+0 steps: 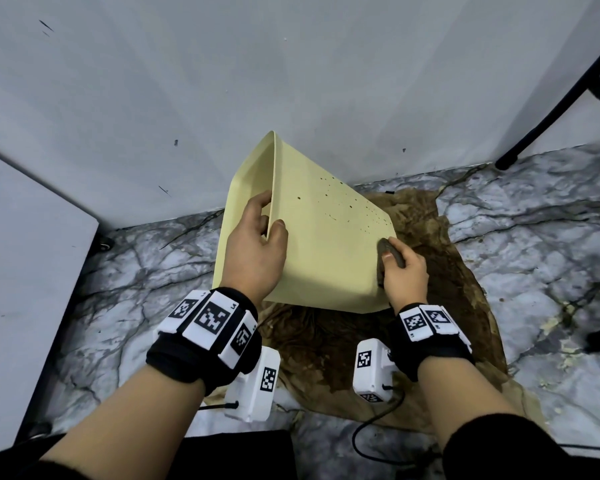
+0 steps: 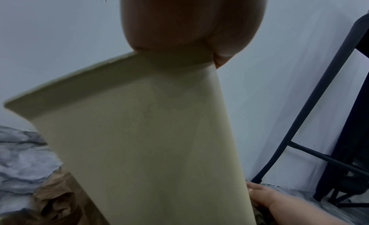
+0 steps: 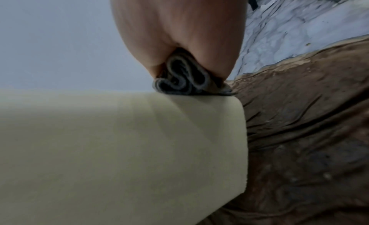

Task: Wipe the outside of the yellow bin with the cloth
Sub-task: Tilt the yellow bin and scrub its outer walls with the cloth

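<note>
The pale yellow bin (image 1: 326,244) is tipped on its side over the floor, its open mouth facing left toward the wall, with small dark specks on its upper face. My left hand (image 1: 257,237) grips the rim, thumb on the outside and fingers inside. My right hand (image 1: 404,271) holds a folded dark grey cloth (image 1: 388,252) against the bin's right edge near the base. In the right wrist view the folded cloth (image 3: 187,77) sits pinched in the hand on the bin's corner (image 3: 139,141). The left wrist view shows the bin's wall (image 2: 139,141) below my palm.
A wet, crumpled brown paper sheet (image 1: 430,323) lies under the bin on the marble-patterned floor (image 1: 534,237). A white wall (image 1: 291,81) stands close behind. A black chair leg (image 1: 551,109) is at the right, a white panel (image 1: 21,271) at the left.
</note>
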`<state>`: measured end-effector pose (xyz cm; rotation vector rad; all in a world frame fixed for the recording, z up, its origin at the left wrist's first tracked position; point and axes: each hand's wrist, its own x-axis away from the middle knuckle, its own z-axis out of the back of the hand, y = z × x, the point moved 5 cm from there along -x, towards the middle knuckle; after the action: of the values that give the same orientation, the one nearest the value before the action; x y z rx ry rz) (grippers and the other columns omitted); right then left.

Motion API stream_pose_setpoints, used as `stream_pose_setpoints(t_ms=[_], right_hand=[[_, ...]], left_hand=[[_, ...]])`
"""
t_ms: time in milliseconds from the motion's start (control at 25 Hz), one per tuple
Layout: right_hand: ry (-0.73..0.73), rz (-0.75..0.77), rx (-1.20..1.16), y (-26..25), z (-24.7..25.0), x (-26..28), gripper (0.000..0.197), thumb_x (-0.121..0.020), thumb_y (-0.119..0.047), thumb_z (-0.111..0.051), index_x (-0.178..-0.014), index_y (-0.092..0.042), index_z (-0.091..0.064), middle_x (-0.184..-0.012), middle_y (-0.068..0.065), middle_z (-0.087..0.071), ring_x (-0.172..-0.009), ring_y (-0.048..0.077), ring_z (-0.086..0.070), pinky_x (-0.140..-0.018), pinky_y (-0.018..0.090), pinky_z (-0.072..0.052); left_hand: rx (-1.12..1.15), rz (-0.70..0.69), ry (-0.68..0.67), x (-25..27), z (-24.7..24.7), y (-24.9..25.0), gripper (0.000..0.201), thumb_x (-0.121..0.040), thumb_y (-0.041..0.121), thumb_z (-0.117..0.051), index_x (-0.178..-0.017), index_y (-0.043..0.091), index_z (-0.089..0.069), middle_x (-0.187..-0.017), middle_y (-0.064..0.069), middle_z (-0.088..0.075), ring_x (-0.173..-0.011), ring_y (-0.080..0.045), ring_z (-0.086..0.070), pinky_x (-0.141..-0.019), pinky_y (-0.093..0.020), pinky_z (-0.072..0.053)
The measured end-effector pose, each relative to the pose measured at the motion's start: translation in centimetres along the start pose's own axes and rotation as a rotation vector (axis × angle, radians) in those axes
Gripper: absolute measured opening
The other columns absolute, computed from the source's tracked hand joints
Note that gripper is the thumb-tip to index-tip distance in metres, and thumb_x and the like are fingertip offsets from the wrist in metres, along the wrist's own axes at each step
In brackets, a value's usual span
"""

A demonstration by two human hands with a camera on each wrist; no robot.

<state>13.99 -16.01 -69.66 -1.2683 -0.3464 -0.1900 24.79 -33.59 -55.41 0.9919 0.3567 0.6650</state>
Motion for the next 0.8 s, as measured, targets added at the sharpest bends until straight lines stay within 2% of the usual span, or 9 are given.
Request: stream_pose_setpoints(t_ms=[120,240,360,440,520,560,640,760,800], right_hand=[[-0.030,0.037,0.037,-2.3,-0.7,1.7,0.033,-0.091,-0.017,-0.045,-0.121,-0.025,-0.054,-0.134,0.009,-0.041,-0.125,0.032,-0.032,-0.105,0.032,-0.026],[-0.090,0.222,0.026,-6.4,-3.0,4.1,0.034,-0.090,-0.015,-0.047,-0.121,-0.024,-0.054,-0.129,0.010,-0.044,-0.121,0.031,-0.034,-0.102,0.028,-0.024],[-0.155,0.430,0.000,-10.1,-5.3,6.6,0.034,-0.088,-0.015,-0.050,-0.120,-0.025,-0.055,-0.124,0.008,-0.048,-0.113,0.025,-0.036,-0.097,0.025,-0.023],[-0.195,0.488,-0.014,-11.3,-6.0,7.4,0.034,-0.088,-0.016,-0.050,-0.121,-0.026,-0.055,-0.122,0.006,-0.049,-0.111,0.022,-0.036,-0.097,0.024,-0.024],[-0.218,0.494,-0.028,-11.4,-5.9,7.1,0.034,-0.089,-0.017,-0.050,-0.121,-0.026,-0.055,-0.121,0.005,-0.050,-0.111,0.021,-0.036,-0.094,0.019,-0.024],[-0.224,0.478,-0.038,-11.2,-5.7,6.6,0.033,-0.089,-0.017,-0.050,-0.120,-0.027,-0.056,-0.121,0.005,-0.050,-0.112,0.020,-0.037,-0.093,0.017,-0.023],[-0.217,0.416,-0.059,-10.2,-5.1,5.1,0.032,-0.089,-0.017,-0.050,-0.119,-0.027,-0.057,-0.120,0.005,-0.050,-0.114,0.020,-0.037,-0.096,0.018,-0.023],[-0.172,0.324,-0.039,-7.6,-4.0,2.9,0.031,-0.089,-0.016,-0.050,-0.118,-0.025,-0.058,-0.120,0.007,-0.050,-0.119,0.026,-0.041,-0.105,0.026,-0.029],[-0.153,0.292,-0.025,-6.6,-3.5,2.2,0.031,-0.089,-0.016,-0.050,-0.118,-0.025,-0.058,-0.121,0.008,-0.050,-0.120,0.029,-0.042,-0.108,0.030,-0.030]], left_hand=[[0.034,-0.019,0.007,0.0,-0.1,0.2,0.038,-0.087,0.015,-0.044,-0.120,0.034,-0.045,-0.098,-0.011,-0.070,-0.087,-0.027,-0.064,-0.081,-0.038,-0.051],[0.049,-0.041,-0.002,0.1,-0.5,0.3,0.040,-0.081,0.022,-0.044,-0.117,0.038,-0.045,-0.098,-0.011,-0.070,-0.086,-0.028,-0.064,-0.082,-0.043,-0.052],[0.023,-0.057,0.007,0.2,-0.6,0.4,0.041,-0.083,0.019,-0.044,-0.121,0.035,-0.045,-0.098,-0.012,-0.069,-0.085,-0.028,-0.063,-0.079,-0.037,-0.051],[0.006,-0.064,0.017,0.2,-0.4,0.3,0.041,-0.083,0.019,-0.045,-0.122,0.034,-0.046,-0.098,-0.010,-0.068,-0.087,-0.025,-0.063,-0.076,-0.023,-0.048],[-0.016,-0.066,0.015,0.1,-0.4,0.4,0.040,-0.085,0.017,-0.046,-0.122,0.033,-0.046,-0.097,-0.012,-0.068,-0.086,-0.025,-0.062,-0.068,-0.014,-0.045],[-0.021,-0.067,0.012,0.0,-0.5,0.4,0.040,-0.086,0.015,-0.046,-0.123,0.032,-0.045,-0.095,-0.013,-0.068,-0.085,-0.026,-0.062,-0.066,-0.016,-0.046],[-0.018,-0.064,0.002,0.0,-0.6,0.6,0.040,-0.087,0.013,-0.045,-0.123,0.031,-0.045,-0.088,-0.007,-0.068,-0.083,-0.027,-0.063,-0.069,-0.024,-0.048],[-0.002,-0.060,-0.015,-0.1,-0.5,0.5,0.042,-0.087,0.013,-0.043,-0.125,0.031,-0.042,-0.095,-0.008,-0.069,-0.087,-0.026,-0.064,-0.082,-0.038,-0.051],[-0.009,-0.061,-0.022,-0.1,-0.5,0.4,0.042,-0.088,0.013,-0.043,-0.126,0.032,-0.042,-0.096,-0.007,-0.069,-0.088,-0.025,-0.064,-0.084,-0.040,-0.051]])
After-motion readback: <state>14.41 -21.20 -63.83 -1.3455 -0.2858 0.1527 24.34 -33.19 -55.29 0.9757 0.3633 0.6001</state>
